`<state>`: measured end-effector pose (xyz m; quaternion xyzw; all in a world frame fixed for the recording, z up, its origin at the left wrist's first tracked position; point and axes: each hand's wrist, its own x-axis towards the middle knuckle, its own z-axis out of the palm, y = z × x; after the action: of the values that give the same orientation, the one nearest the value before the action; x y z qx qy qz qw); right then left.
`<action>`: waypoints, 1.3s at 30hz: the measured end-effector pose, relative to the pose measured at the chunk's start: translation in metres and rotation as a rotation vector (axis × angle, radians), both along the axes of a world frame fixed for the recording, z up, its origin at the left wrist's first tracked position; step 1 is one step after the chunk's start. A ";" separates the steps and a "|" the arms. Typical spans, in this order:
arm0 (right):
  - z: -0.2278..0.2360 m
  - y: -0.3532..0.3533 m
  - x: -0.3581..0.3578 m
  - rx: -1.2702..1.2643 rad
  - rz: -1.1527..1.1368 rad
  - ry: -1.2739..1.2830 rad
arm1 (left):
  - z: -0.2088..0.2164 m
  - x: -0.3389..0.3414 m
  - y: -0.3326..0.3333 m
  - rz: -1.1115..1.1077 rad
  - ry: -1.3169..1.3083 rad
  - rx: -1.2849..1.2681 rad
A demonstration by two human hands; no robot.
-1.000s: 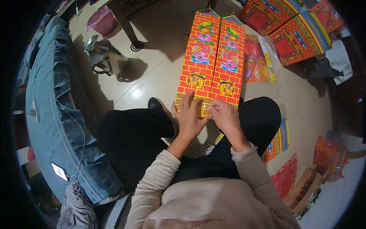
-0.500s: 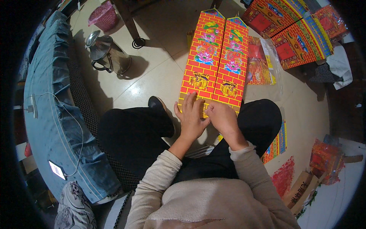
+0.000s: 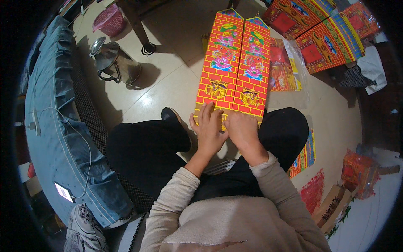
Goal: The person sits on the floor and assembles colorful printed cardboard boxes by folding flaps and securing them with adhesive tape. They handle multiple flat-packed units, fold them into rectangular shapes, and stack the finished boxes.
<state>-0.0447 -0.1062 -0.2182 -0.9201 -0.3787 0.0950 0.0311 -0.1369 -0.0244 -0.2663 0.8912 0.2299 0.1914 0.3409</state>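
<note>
A long folded cardboard piece [image 3: 217, 74] stretches away from me, its two side-by-side panels printed with red and yellow bricks, pink lotus flowers and fish. Pointed blue tips finish its far end. My left hand [image 3: 208, 128] lies on the near end of the left panel, fingers spread. Just beside it, my right hand [image 3: 244, 132] is closed at the near edge of the right panel. Its fingers curl under, so whatever they pinch is hidden. Both thumbs come close together between the panels.
Left of me runs a blue-covered seat [image 3: 63, 138] with a phone [image 3: 64, 192] on a cable. A metal kettle [image 3: 115, 63] and a pink basket [image 3: 110, 21] stand on the floor. Far right are more brick-patterned pieces [image 3: 331, 44]; near right, a brown cardboard box [image 3: 333, 208].
My right hand has rolled slightly, with its back turned more upward. My left hand stays spread on the panel. The whole view has shifted a little.
</note>
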 end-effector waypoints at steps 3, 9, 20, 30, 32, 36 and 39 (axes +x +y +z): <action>-0.001 -0.002 -0.001 0.037 0.008 -0.004 | 0.000 0.000 0.000 0.001 0.018 0.008; 0.006 -0.003 0.001 0.025 -0.116 0.103 | 0.002 -0.002 0.000 -0.013 0.046 -0.012; 0.008 -0.015 0.005 0.051 -0.154 0.128 | -0.003 -0.005 0.000 -0.017 0.053 0.014; -0.003 -0.041 0.026 0.027 -0.291 0.074 | -0.001 -0.006 -0.001 -0.022 0.121 0.014; 0.007 -0.044 0.036 0.142 -0.342 0.027 | 0.003 -0.003 0.001 -0.013 0.161 0.034; 0.006 -0.050 0.075 0.326 -0.524 0.060 | -0.008 0.028 0.026 0.085 0.040 0.024; 0.001 -0.044 0.101 0.497 -0.737 0.290 | -0.021 0.064 0.059 0.133 -0.169 -0.341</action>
<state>0.0559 -0.1499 -0.2170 -0.9351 -0.0297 0.1116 0.3350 -0.0727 0.0341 -0.2876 0.7843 0.2878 0.2460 0.4914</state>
